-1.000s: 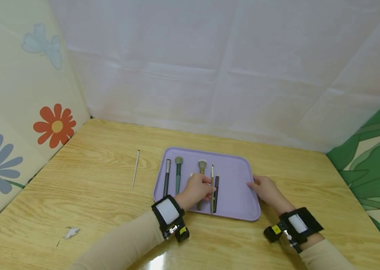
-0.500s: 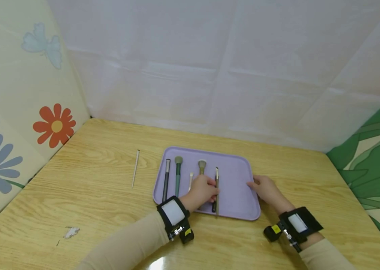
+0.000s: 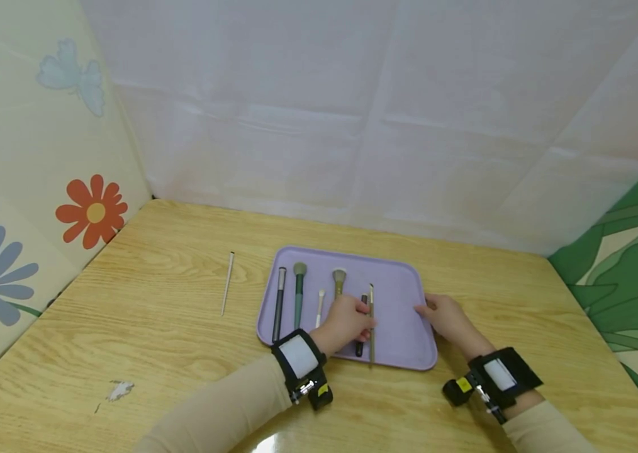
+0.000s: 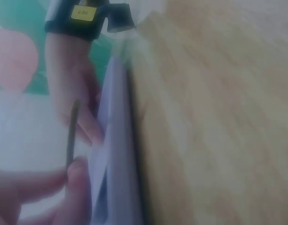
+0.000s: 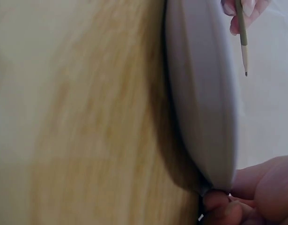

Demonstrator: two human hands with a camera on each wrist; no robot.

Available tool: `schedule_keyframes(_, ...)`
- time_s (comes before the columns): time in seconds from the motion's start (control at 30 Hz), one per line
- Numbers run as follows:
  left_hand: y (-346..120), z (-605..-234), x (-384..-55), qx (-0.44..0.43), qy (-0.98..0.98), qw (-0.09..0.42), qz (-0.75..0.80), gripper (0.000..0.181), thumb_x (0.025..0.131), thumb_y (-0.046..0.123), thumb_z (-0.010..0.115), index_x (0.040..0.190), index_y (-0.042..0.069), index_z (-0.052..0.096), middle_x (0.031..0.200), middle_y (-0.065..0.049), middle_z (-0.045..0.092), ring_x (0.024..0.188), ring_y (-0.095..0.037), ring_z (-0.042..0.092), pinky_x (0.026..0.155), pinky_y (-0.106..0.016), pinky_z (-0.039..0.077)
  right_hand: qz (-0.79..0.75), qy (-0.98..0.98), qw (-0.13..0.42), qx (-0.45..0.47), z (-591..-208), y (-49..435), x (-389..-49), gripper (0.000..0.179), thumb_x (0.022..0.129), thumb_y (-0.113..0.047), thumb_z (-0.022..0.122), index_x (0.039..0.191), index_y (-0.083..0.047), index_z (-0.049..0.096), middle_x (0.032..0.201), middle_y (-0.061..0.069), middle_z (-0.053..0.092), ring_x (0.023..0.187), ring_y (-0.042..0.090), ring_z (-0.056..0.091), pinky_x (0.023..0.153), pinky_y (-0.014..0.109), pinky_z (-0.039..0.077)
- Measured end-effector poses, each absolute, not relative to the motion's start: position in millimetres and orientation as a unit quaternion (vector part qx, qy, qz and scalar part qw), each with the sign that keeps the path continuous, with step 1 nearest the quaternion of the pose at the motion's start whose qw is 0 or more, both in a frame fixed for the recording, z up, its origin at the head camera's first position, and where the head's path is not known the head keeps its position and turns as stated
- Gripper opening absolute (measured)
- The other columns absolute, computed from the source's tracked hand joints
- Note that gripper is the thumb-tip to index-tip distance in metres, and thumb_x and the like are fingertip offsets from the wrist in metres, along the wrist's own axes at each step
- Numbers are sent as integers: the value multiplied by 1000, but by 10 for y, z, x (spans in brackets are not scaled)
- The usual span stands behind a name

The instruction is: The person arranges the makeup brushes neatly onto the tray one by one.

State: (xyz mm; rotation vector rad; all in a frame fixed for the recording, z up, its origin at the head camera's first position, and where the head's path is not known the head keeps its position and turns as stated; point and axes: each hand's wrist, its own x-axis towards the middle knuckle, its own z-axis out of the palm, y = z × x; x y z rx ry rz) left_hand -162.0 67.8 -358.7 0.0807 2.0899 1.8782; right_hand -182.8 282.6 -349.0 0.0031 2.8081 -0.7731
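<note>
In the head view my left hand (image 3: 346, 322) pinches a slim olive makeup brush (image 3: 372, 349) with a small dark tip, above the right half of a lilac tray (image 3: 401, 343). The left wrist view shows its handle end (image 4: 71, 133) rising between thumb and finger. Just left of it a short dark brush (image 3: 360, 349) lies partly behind my fingers. A fluffy olive brush (image 3: 339, 277) is half covered by the same hand. My right hand (image 3: 452, 321) grips the tray's right rim; in the right wrist view its fingers (image 5: 221, 206) wrap the edge.
Further left in the tray lie a small white-handled brush (image 3: 319, 307), a green brush (image 3: 299, 294) and a black brush (image 3: 279, 308). A thin pale stick (image 3: 228, 284) lies on the wooden table (image 3: 183, 365) left of the tray. A white sheet (image 3: 307, 126) hangs behind.
My left hand has moved the slim olive brush to the right, past the dark brush. The small white-handled brush has come into view behind it. My right hand stays on the rim.
</note>
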Motion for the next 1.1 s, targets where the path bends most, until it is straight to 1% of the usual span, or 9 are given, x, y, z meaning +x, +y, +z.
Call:
schedule_keyframes(0.17,732,-3590,-1632,40,741,164,650,16,83,-11,68,98,-14,63,66,-8,62,44,-7,49,45,-19,50,-265,957,116,2,-3496,2823,-1834,45,101,-10,48,134,19,40,127,36,52,106,36,57,92,53,48)
schedule_keyframes(0.27,766,-3586,-1639,42,748,166,641,13,83,-10,68,95,-12,63,62,-8,61,42,-6,48,43,-17,48,-263,958,111,-2,-3499,2820,-1839,44,101,-10,49,133,19,41,126,36,52,106,36,58,91,52,48)
schedule_keyframes(0.37,794,-3579,-1640,38,758,164,630,9,82,-9,70,89,-9,63,58,-7,59,40,-6,47,40,-17,46,-260,960,106,-4,-3504,2814,-1839,43,100,-9,50,132,20,43,123,35,55,101,34,59,88,50,51)
schedule_keyframes(0.5,830,-3578,-1659,34,774,162,612,10,81,-9,71,82,-6,61,54,-6,57,39,-6,47,39,-17,46,-261,960,104,-3,-3508,2805,-1835,43,99,-8,51,131,20,44,111,30,60,87,27,59,74,40,54)
schedule_keyframes(0.63,874,-3588,-1696,36,785,162,597,14,80,-8,72,76,-4,60,52,-7,58,37,-6,46,39,-18,46,-264,959,99,-5,-3503,2805,-1834,42,99,-7,52,130,20,45,100,24,61,79,24,58,63,33,50)
schedule_keyframes(0.7,894,-3591,-1712,39,790,161,590,18,80,-8,72,72,-2,58,50,-7,57,36,-7,45,38,-19,47,-264,960,96,-10,-3502,2806,-1836,42,99,-7,52,129,21,45,102,25,61,81,25,58,65,34,51)
schedule_keyframes(0.8,924,-3582,-1734,45,808,156,567,23,80,-7,73,65,-1,57,46,-5,54,35,-7,45,38,-20,46,-261,961,93,-16,-3502,2807,-1837,41,99,-7,52,129,21,46,109,31,61,89,30,60,74,41,54)
schedule_keyframes(0.93,961,-3568,-1751,60,838,142,524,29,79,-6,74,56,0,58,41,-4,52,32,-8,44,36,-20,45,-257,962,94,-18,-3499,2814,-1834,41,99,-8,51,129,21,46,120,36,56,103,37,60,86,50,51)
schedule_keyframes(1.1,986,-3571,-1737,88,856,134,492,27,78,-9,72,57,0,57,39,-5,51,29,-8,41,32,-19,39,-256,962,95,-14,-3506,2818,-1837,42,100,-8,51,130,20,45,122,36,55,101,34,60,86,50,52)
